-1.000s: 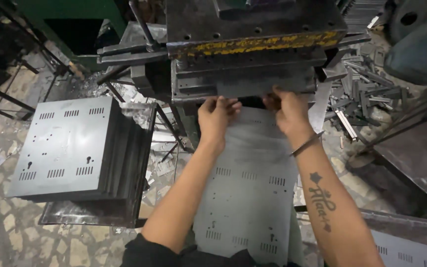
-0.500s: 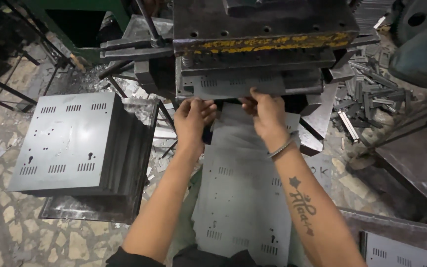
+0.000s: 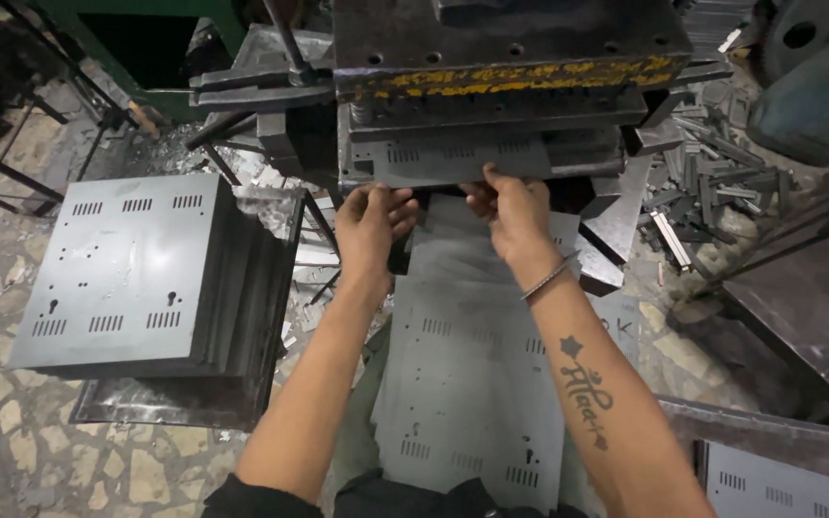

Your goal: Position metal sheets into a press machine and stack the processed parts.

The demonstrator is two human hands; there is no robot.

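The grey perforated metal sheet (image 3: 453,158) now sits deep in the slot of the press (image 3: 510,86), under its yellow-flecked upper block; a second ago my hands were lower and the sheet's near edge stuck out further, so I judge it has been slid home into the die. My left hand (image 3: 374,225) pinches the sheet's near edge from below, fingers curled narrow around it. My right hand (image 3: 510,211) rests its fingertips on the same edge, thumb under, a light hold on the sheet rather than a clamp. Both hands are close to the die mouth.

Under my forearms another punched sheet (image 3: 472,384) lies flat, running toward my lap. On the left stands a stack of finished panels (image 3: 136,278) with rows of vents, on the stone floor (image 3: 11,451). To the right of the press lies a heap of metal offcuts (image 3: 712,182), and a further panel (image 3: 779,484) shows at the bottom right corner.
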